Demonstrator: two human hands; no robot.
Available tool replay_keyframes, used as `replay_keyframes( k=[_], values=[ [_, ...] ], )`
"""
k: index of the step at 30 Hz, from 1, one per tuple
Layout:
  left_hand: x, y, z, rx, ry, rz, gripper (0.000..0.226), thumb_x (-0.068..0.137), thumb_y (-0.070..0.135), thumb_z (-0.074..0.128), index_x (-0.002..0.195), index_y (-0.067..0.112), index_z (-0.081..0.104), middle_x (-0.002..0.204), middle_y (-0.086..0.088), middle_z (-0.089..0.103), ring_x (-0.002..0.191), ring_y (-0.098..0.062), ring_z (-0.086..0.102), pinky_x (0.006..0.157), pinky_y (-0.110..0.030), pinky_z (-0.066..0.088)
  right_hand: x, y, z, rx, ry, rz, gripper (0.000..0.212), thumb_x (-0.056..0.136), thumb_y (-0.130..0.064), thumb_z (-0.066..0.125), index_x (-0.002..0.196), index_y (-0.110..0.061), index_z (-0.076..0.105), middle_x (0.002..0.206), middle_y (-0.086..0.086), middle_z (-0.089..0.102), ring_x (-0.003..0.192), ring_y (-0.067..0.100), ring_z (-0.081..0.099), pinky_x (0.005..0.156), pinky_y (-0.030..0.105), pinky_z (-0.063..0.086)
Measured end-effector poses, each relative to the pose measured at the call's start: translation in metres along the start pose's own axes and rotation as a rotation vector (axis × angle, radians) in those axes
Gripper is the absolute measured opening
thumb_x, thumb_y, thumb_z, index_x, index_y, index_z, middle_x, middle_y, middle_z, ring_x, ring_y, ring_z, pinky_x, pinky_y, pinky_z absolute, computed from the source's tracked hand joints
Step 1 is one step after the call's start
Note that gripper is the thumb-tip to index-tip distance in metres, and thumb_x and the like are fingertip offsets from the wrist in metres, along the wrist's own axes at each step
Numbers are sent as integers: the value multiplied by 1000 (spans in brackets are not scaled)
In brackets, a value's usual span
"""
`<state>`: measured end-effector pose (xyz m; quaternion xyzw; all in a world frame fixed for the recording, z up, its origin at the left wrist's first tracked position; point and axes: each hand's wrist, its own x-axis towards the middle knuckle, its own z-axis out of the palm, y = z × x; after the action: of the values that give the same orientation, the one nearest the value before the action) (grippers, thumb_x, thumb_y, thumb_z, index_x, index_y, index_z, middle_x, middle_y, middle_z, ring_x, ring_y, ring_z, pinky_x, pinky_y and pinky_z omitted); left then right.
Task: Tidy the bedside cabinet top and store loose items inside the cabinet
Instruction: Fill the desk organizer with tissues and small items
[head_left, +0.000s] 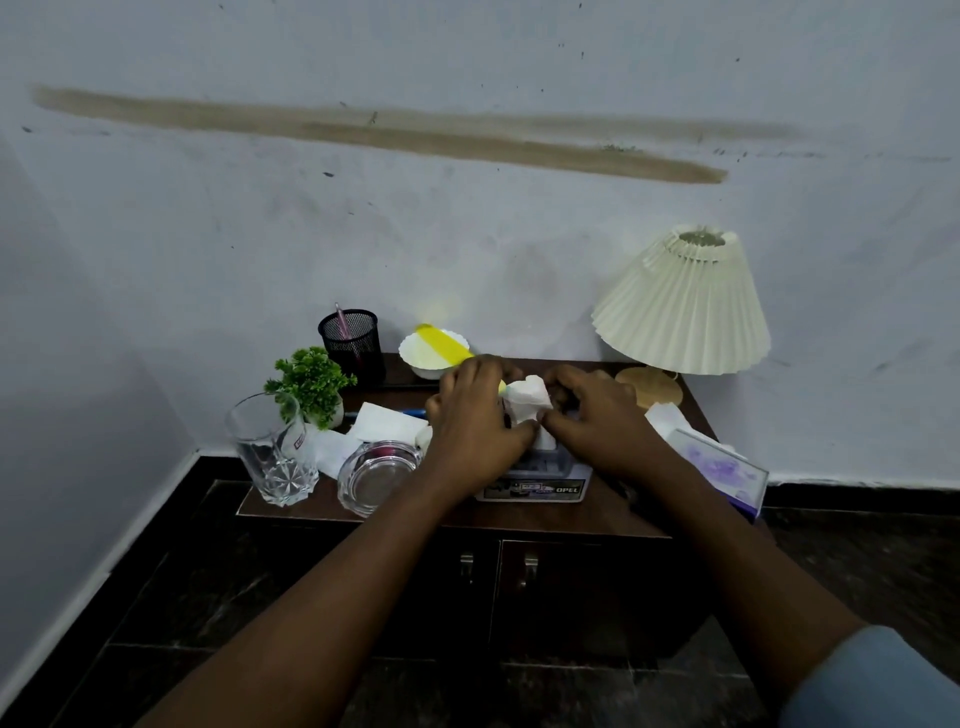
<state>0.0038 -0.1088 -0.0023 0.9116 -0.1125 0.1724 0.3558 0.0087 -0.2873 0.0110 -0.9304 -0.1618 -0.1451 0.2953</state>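
A dark wooden bedside cabinet (519, 519) stands against the wall, its two doors (498, 587) closed. Over its middle, my left hand (475, 423) and my right hand (597, 415) both pinch a crumpled white tissue (530, 397) above a grey box (535, 480) printed "OPEL". Loose white tissues (384, 423) lie to the left, over a blue pen (413, 413). Another tissue (667, 415) lies at the right.
On the top stand a drinking glass (272, 452), a glass ashtray (379, 475), a small green plant (311, 384), a black mesh pen holder (350, 340), a white bowl (415, 356) with a yellow strip (444, 343), a pleated lamp (685, 306), and a purple tissue box (722, 470).
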Motion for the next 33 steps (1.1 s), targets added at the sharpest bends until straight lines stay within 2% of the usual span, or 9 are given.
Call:
replay_keyframes(
  k=[5,7,10,13,16,24,26,29,33],
  values=[
    [3,-3,-5,-136,-22,-33,22,78,38,64,100,37,64,130,12,54,130,-20,42,103,-51,39,0,2,-5,-135,-87,-1,24,85,-39,65,76,-45,43,72,-15,55,85,17,54,76,40,29],
    [5,-6,-4,-63,-29,-32,17,85,30,67,101,34,69,134,10,54,133,-22,40,102,-49,37,-2,1,-8,-63,-80,-10,14,85,-44,65,94,-45,55,80,-16,62,90,13,57,79,40,38],
    [5,-8,-2,38,-55,10,15,87,30,66,100,37,67,136,11,53,132,-22,38,94,-41,29,-3,-4,-14,65,-42,-31,39,85,-42,66,123,-42,59,93,-17,64,98,9,57,81,32,43],
    [5,-7,-1,90,-49,40,15,86,33,65,100,38,67,133,13,53,129,-19,38,90,-38,22,1,-3,-16,-63,-74,-6,24,89,-31,63,112,-35,69,96,-12,66,102,17,59,92,47,44],
    [5,-6,-2,123,-50,50,15,87,37,66,102,36,68,133,14,54,129,-19,39,90,-38,22,3,4,-13,-151,-109,55,17,90,-27,62,102,-32,72,98,-9,70,105,21,60,95,48,43],
    [4,-13,-1,199,-88,15,13,89,43,65,97,34,68,133,11,54,129,-21,39,87,-40,24,6,10,6,-206,-48,8,7,86,-34,65,93,-34,67,71,-22,53,89,12,46,79,37,25],
    [4,-15,-1,192,-90,5,12,88,43,66,95,34,67,131,11,54,128,-23,40,86,-40,24,5,5,0,-194,-80,-15,11,87,-35,66,97,-34,69,72,-21,56,90,11,52,78,35,30],
    [4,-15,-1,158,-73,-14,7,87,43,65,89,36,63,124,11,56,124,-24,44,85,-40,25,5,5,-32,-44,-63,-5,16,89,-28,67,103,-29,73,79,-17,65,80,0,63,66,16,42],
    [3,-14,-1,135,-86,-30,10,87,42,65,85,40,55,118,11,56,122,-25,46,84,-41,27,2,31,-79,-226,-125,262,15,90,-19,61,84,-8,69,77,8,70,75,27,66,63,31,46]
  ],
)
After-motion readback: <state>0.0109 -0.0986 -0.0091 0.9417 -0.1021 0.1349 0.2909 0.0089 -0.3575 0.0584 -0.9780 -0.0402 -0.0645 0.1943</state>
